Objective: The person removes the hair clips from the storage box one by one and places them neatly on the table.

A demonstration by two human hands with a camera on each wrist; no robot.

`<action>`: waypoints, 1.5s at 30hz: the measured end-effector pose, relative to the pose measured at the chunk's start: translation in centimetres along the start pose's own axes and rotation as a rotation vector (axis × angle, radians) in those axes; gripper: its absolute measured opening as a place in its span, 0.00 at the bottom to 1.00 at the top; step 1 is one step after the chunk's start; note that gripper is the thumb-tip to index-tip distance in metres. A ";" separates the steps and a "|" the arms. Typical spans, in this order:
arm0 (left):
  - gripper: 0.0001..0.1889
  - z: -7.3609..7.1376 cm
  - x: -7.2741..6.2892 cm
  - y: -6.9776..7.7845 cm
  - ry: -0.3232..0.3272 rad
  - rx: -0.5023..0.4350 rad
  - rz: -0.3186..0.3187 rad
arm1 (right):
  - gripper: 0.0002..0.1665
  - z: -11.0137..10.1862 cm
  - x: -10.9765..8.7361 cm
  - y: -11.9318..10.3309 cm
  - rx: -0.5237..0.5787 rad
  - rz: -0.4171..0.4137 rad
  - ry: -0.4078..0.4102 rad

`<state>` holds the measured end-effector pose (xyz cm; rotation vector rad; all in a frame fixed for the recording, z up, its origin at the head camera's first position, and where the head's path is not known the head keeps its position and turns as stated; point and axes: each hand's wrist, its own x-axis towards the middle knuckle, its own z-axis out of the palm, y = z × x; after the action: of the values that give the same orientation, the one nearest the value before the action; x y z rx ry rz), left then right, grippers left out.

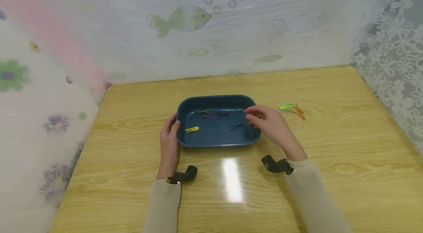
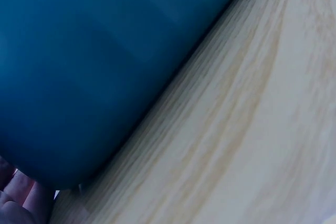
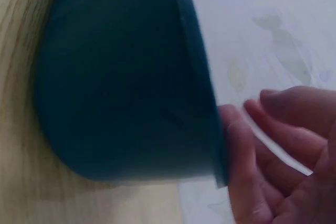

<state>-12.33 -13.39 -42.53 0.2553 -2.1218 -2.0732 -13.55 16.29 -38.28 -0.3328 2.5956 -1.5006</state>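
Note:
A dark blue plastic tub point(image 1: 216, 141) sits on the table. My left hand point(image 1: 169, 135) holds its left end, thumb at the rim and fingers along the outer wall. Inside lie a yellow looped hair clip point(image 1: 192, 129), a dark thin clip point(image 1: 236, 127) and several purple, dark and olive ones point(image 1: 208, 116) near the back wall. Over the tub's right end is my right hand point(image 1: 267, 121), its fingers loosely bent with nothing visible between them. In the right wrist view, fingers point(image 3: 242, 153) of this hand are right at the rim.
To the right of the tub, a small pile of green, yellow and orange clips point(image 1: 290, 108) lies on the wooden table point(image 1: 132, 189). Sheets with fish and flower prints point(image 1: 231, 35) stand around the table's back and sides. Each wrist wears a black camera point(image 1: 273, 164).

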 end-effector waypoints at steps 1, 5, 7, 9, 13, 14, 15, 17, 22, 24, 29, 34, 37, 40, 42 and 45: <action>0.19 0.0 0.0 0.0 0.002 0.006 0.002 | 0.17 0.0 0.2 -0.1 -0.018 0.008 -0.014; 0.19 -0.1 0.2 0.0 -0.008 -0.002 0.018 | 0.18 0.0 1.1 -0.8 -0.129 0.029 -0.075; 0.19 -0.2 0.2 0.1 -0.012 -0.013 0.022 | 0.18 0.1 1.6 -1.2 -0.191 0.038 -0.111; 0.18 -0.2 0.2 0.0 -0.006 -0.015 0.024 | 0.19 0.1 2.2 -1.6 -0.255 0.042 -0.159; 0.18 -0.3 0.2 -0.2 0.011 -0.010 0.012 | 0.20 0.2 3.3 -2.4 -0.344 0.054 -0.277; 0.18 -0.4 0.1 -0.2 0.012 -0.008 0.008 | 0.21 0.2 3.5 -2.6 -0.354 0.055 -0.307; 0.18 -0.4 0.1 -0.3 0.011 -0.004 0.007 | 0.21 0.2 3.8 -2.8 -0.358 0.059 -0.335; 0.18 -0.4 0.1 -0.3 0.008 0.005 0.003 | 0.22 0.2 4.4 -2.9 -0.348 0.080 -0.384; 0.18 -0.3 0.2 -0.2 0.013 0.011 0.008 | 0.22 0.1 6.1 -3.0 -0.275 0.143 -0.473; 0.18 -0.3 0.2 -0.2 0.014 0.004 0.009 | 0.22 0.2 6.7 -3.0 -0.260 0.165 -0.504; 0.18 -0.3 0.3 -0.3 0.009 0.008 0.008 | 0.23 0.6 7.6 -3.2 -0.308 0.220 -0.591; 0.18 -0.2 0.2 -0.3 0.005 0.011 0.018 | 0.20 1.2 7.7 -3.6 -0.390 0.247 -0.635; 0.18 -0.2 0.2 -0.3 0.004 0.010 0.019 | 0.19 1.6 7.8 -3.6 -0.438 0.229 -0.658; 0.18 -0.2 0.2 -0.5 0.006 0.006 0.017 | 0.19 1.9 7.9 -3.5 -0.480 0.210 -0.675; 0.18 -0.3 0.5 -1.0 0.007 0.003 0.019 | 0.19 2.1 8.0 -3.5 -0.511 0.191 -0.679; 0.18 -0.2 0.5 -1.0 0.005 -0.008 0.013 | 0.18 2.1 8.1 -3.6 -0.566 0.149 -0.667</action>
<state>-12.76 -13.76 -43.51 0.2456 -2.1064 -2.0710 -20.49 10.71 -36.20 -0.5599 2.3416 -0.4513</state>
